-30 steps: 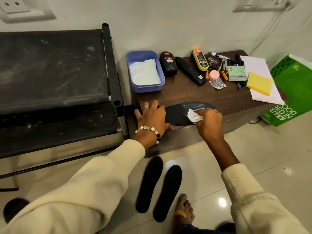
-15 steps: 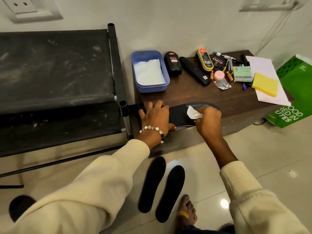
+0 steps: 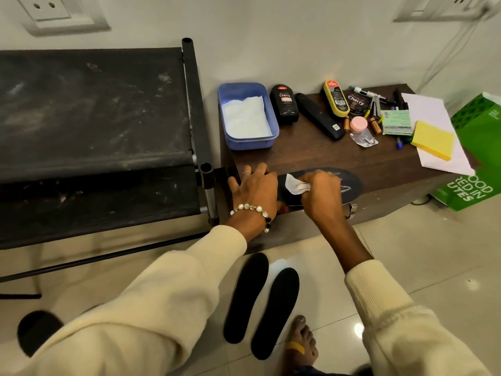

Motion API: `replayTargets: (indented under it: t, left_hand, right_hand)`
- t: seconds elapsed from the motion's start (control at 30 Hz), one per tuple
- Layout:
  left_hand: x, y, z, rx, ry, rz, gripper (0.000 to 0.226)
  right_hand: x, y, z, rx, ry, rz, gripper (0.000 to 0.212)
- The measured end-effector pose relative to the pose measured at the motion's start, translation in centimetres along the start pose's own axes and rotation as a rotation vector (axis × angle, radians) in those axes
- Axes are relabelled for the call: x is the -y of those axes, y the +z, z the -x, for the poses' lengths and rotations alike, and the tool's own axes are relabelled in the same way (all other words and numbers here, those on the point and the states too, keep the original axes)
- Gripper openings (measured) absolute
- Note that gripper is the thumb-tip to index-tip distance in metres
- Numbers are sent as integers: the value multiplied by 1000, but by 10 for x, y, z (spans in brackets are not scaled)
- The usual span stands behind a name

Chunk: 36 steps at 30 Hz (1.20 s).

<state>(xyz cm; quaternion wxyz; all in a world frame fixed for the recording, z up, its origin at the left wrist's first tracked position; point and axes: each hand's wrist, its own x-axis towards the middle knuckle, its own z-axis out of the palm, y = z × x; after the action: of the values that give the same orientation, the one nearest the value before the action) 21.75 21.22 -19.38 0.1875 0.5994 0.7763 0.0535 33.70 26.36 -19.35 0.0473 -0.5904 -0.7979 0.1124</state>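
A black insole [image 3: 349,185] with pale print lies along the front edge of the dark wooden table [image 3: 311,156]. My left hand [image 3: 253,191], with a bead bracelet and a ring, presses its heel end flat with spread fingers. My right hand [image 3: 320,194] grips a small white wipe [image 3: 296,185] and holds it against the insole's middle. Two more black insoles [image 3: 260,302] lie side by side on the tiled floor below.
On the table stand a blue tub of white tissue [image 3: 248,115], a black polish bottle [image 3: 284,104], a black brush [image 3: 318,115], a yellow polish applicator [image 3: 335,99], a pink-lidded jar [image 3: 358,124], pens, paper and a yellow sponge [image 3: 432,139]. A black rack [image 3: 95,118] stands left, a green bag [image 3: 477,158] right. A bare foot [image 3: 299,346] is below.
My right hand has slid the wipe leftward along the insole toward my left hand. The left hand has stayed pressed on the heel end.
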Motion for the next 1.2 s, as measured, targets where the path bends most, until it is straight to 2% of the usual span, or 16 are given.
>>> replayTargets:
  t: [0.07,0.2,0.37,0.43,0.6,0.7,0.8,0.9,1.03,1.2]
  left_hand:
    - [-1,0,0,5,-2,-5,65]
    - [1,0,1,24,-1,-8,67]
    - [1,-1,0,12,-1,3,64]
    - [1,-1,0,11,3,8,63]
    - [3,1,0,13,8,20,66]
    - [3,2,-1,4,3,31,62]
    - [2,2,-2,1,1,35,60]
    - [3,2,-1,2,4,40,61]
    - [4,1,-2,12,6,37,63]
    - [3,3,-2,-18,-7,52,55]
  right_hand:
    - [-4,2,-6,-37,26,3,30]
    - [-20,-4,-14,-36,195,24,26]
    - [1,6,-17,-4,125,36,20]
    - [0,5,-22,7,157,20,22]
    - [-16,-2,-26,-85,314,-6,22]
    - [0,4,-27,5,240,21,20]
    - [5,11,-33,-34,156,-7,18]
    - [-7,6,-37,-113,202,-35,21]
    - [-16,4,-39,-139,260,-25,19]
    - [7,15,-36,-77,72,-15,19]
